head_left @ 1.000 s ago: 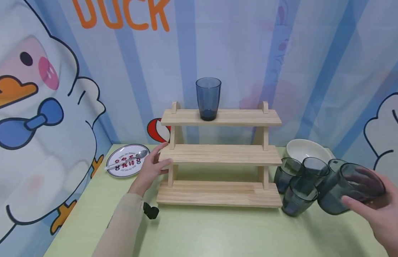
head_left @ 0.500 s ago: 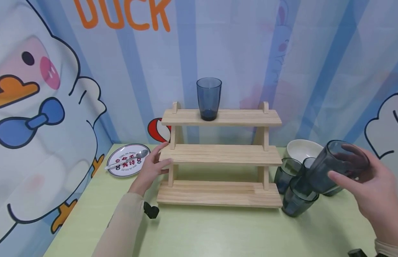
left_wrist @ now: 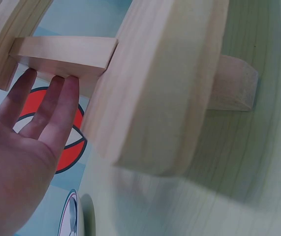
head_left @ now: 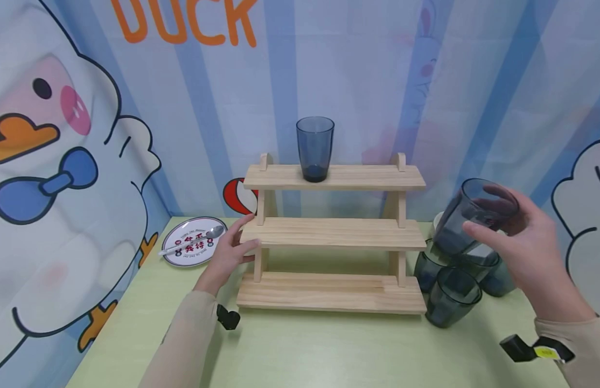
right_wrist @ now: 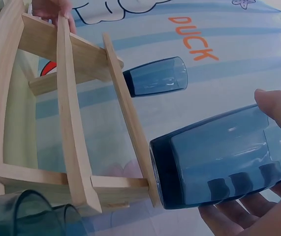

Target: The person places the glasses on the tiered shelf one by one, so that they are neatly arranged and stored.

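Observation:
My right hand [head_left: 532, 242] grips a blue-grey tumbler [head_left: 467, 226] at its right side, thumb in front and fingers behind. This tumbler is tilted, its base toward the wooden display rack [head_left: 331, 233], and overlaps the other tumblers in the head view. In the right wrist view the fingers show through the held tumbler [right_wrist: 219, 162]. My left hand [head_left: 227, 256] holds the rack's left end at the middle shelf, its fingertips against the side support [left_wrist: 61, 54]. Another tumbler [head_left: 315, 151] stands upright on the top shelf, left of centre.
Several tumblers [head_left: 450, 302] stand clustered on the table [head_left: 329, 350] at the rack's right. A white bowl [head_left: 438, 218], mostly hidden, is behind them. Left of the rack lies a printed plate [head_left: 183, 261] with a spoon [head_left: 214, 232] on it. A cartoon curtain [head_left: 358, 70] hangs behind.
My right hand has raised the tumbler and carried it leftward from beside the cluster to above it, so it hides most of the bowl. My left hand and the rack have stayed put.

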A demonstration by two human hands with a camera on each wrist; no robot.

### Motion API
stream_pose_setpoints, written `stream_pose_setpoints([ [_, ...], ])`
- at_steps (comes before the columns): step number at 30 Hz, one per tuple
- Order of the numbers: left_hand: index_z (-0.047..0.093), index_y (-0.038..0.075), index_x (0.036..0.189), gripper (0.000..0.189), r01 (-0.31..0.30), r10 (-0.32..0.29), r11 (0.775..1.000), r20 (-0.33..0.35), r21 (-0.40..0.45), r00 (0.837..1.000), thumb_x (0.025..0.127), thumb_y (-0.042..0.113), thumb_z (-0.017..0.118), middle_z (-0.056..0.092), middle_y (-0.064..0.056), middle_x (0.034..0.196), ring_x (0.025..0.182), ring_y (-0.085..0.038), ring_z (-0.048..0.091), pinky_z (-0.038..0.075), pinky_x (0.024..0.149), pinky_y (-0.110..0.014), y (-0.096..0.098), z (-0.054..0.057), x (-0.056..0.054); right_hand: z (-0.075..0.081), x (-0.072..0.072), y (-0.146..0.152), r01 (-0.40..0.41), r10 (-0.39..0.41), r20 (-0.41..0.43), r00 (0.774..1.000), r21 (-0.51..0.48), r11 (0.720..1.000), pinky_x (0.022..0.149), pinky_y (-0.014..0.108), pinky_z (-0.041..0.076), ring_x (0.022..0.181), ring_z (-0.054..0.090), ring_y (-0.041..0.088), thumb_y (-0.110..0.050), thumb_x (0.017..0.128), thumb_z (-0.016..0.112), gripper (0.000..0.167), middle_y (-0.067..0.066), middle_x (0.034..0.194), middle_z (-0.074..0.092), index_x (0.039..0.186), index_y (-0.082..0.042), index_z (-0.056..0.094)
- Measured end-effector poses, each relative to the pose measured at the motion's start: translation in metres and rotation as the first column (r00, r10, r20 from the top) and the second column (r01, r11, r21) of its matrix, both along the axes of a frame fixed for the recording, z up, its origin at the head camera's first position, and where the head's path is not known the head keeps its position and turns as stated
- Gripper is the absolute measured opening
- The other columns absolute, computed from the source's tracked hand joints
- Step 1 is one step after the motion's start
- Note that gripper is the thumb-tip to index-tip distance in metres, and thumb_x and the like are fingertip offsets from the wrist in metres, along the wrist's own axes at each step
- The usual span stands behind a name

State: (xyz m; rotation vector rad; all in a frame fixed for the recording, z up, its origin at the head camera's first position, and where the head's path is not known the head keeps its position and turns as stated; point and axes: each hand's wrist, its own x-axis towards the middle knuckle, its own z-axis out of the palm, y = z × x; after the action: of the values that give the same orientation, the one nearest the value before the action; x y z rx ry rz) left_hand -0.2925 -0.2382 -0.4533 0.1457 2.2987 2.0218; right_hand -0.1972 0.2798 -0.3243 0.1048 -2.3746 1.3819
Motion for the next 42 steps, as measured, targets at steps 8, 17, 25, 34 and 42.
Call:
stream_pose_setpoints([
  [8,0.037,0.031,0.164,0.069,-0.01,0.01,1.0,-0.001,0.005,1.0,0.103,0.017,0.067,0.041,-0.013,0.165,0.14,-0.042,0.051,0.054,0.101,-0.061,-0.001,0.0,-0.001,0.019,-0.024,-0.019,-0.079,0.08,0.02,0.997,-0.037,0.996,0.084,0.008,0.051,0.117,0.059,0.005,-0.027,0.096,0.078,0.072,-0.007,0.14,0.059,0.159,-0.032,0.043],
  [17,0.04,0.036,0.162,0.067,-0.011,0.011,1.0,-0.008,0.0,1.0,0.103,0.019,0.068,0.042,-0.013,0.164,0.139,-0.042,0.052,0.055,0.101,-0.059,-0.001,-0.001,-0.002,0.025,-0.056,-0.045,-0.17,0.171,-0.005,0.985,-0.11,0.979,0.086,0.014,0.053,0.116,0.06,0.008,-0.024,0.095,0.081,0.071,-0.011,0.13,0.063,0.158,-0.024,0.047],
  [25,0.039,0.034,0.162,0.067,-0.011,0.011,1.0,-0.009,0.004,1.0,0.103,0.018,0.067,0.041,-0.013,0.165,0.14,-0.043,0.051,0.054,0.102,-0.061,-0.002,-0.003,-0.002,0.034,-0.079,-0.065,-0.184,0.191,0.059,0.98,-0.107,0.977,0.088,0.018,0.054,0.115,0.059,0.012,-0.035,0.092,0.083,0.079,-0.005,0.131,0.06,0.159,-0.026,0.043],
  [34,0.04,0.036,0.162,0.066,-0.013,0.013,1.0,-0.014,0.004,1.0,0.104,0.018,0.067,0.04,-0.011,0.165,0.141,-0.041,0.051,0.054,0.102,-0.06,-0.001,-0.004,-0.003,0.044,-0.099,-0.084,-0.187,0.198,0.039,0.98,-0.189,0.964,0.089,0.022,0.056,0.118,0.058,0.018,-0.035,0.089,0.085,0.078,0.002,0.137,0.057,0.156,-0.024,0.047],
  [42,0.04,0.037,0.162,0.066,-0.013,0.013,1.0,-0.014,0.0,1.0,0.104,0.017,0.066,0.041,-0.012,0.165,0.14,-0.042,0.051,0.055,0.102,-0.06,-0.001,-0.003,-0.002,0.056,-0.109,-0.1,-0.178,0.192,0.055,0.98,-0.2,0.963,0.101,0.036,0.054,0.126,0.055,0.023,-0.037,0.087,0.087,0.081,0.007,0.142,0.056,0.156,-0.025,0.047],
])
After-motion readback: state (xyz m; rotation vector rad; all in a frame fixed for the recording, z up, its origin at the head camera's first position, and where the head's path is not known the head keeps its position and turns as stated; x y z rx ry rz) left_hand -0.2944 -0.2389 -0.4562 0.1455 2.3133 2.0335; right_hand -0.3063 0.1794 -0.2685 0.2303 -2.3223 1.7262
